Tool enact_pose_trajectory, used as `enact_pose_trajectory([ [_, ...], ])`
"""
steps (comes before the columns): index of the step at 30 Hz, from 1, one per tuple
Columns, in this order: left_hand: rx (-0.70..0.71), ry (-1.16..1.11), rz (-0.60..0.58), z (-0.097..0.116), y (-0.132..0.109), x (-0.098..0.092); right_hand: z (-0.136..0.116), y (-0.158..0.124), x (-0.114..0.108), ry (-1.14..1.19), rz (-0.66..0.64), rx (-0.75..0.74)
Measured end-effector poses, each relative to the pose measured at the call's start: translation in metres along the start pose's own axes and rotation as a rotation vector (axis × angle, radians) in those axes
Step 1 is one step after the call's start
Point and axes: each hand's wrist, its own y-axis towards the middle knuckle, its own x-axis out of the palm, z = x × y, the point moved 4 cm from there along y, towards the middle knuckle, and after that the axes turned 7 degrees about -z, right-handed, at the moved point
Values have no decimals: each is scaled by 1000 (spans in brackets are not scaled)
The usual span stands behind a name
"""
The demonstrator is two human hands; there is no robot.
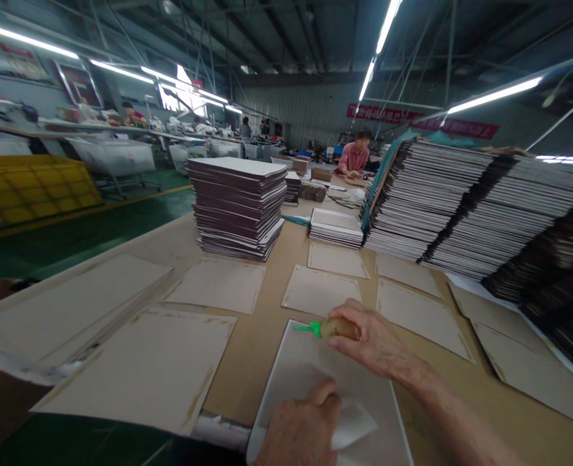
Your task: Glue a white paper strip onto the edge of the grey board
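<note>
My right hand (371, 340) grips a small squeeze bottle (342, 329) of brownish liquid. Its green nozzle points left, over the upper left corner of a pale board (364, 382) with white edges. Low over the same board is my left hand (303, 424), its fingers curled around a crumpled white cloth or paper wipe (357, 424). Whether the nozzle tip touches the board I cannot tell. Around it lie flat grey sheets, among them a large sheet (145, 362) at left and a smaller sheet (320, 288) just beyond, with yellowish strips along their edges.
A tall stack of dark-edged boards (238, 207) stands on the table beyond the sheets, beside a lower stack (335, 226). Long rows of boards (461, 200) are piled at right. Further back a person in a pink shirt (354, 157) works. A yellow bin (34, 188) is at left.
</note>
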Motion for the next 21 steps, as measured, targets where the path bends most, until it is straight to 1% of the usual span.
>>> enact_pose_trajectory([
  [5,-13,1,-44,1,-1,-1,-10,13,-8,-144,-70,-24],
  [10,-19,-11,-6,2,-3,-3,-28,29,-17,-303,-148,-74],
  [15,-33,-19,-19,3,-3,-4,-43,38,-26,-423,-230,-131],
  [18,-31,-10,-14,2,-2,-2,-49,42,-28,-472,-262,-166],
  [21,-36,5,25,2,-2,-1,-56,47,-27,-511,-279,-191],
])
